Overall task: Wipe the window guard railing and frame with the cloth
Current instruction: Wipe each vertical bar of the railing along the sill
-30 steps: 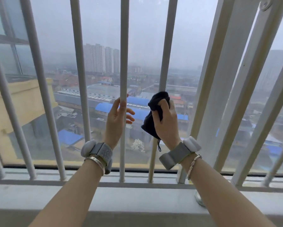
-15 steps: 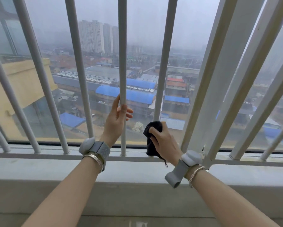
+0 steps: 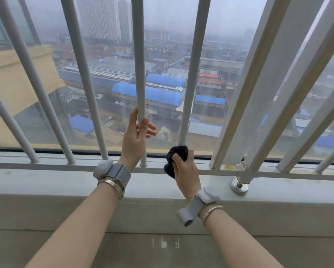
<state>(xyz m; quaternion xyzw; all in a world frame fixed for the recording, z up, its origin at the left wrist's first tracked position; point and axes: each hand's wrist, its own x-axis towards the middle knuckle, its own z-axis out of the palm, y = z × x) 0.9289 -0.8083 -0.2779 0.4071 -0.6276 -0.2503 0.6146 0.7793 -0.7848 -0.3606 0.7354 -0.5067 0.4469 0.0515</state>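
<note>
Head view: white railing bars (image 3: 139, 55) above pale sill (image 3: 46, 180), hazy city behind glass.

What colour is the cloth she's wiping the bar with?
Very dark, black or navy. The cloth shows best in the head view, bunched in the right hand.

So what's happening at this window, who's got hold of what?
A person is cleaning the white bars of a window guard. The right hand grips a bunched dark cloth wrapped around the foot of one upright bar, just above the bottom rail. The left hand holds the neighbouring bar, thumb on one side and fingers on the other, apparently for support. Beyond the glass lies a hazy view of rooftops.
</note>
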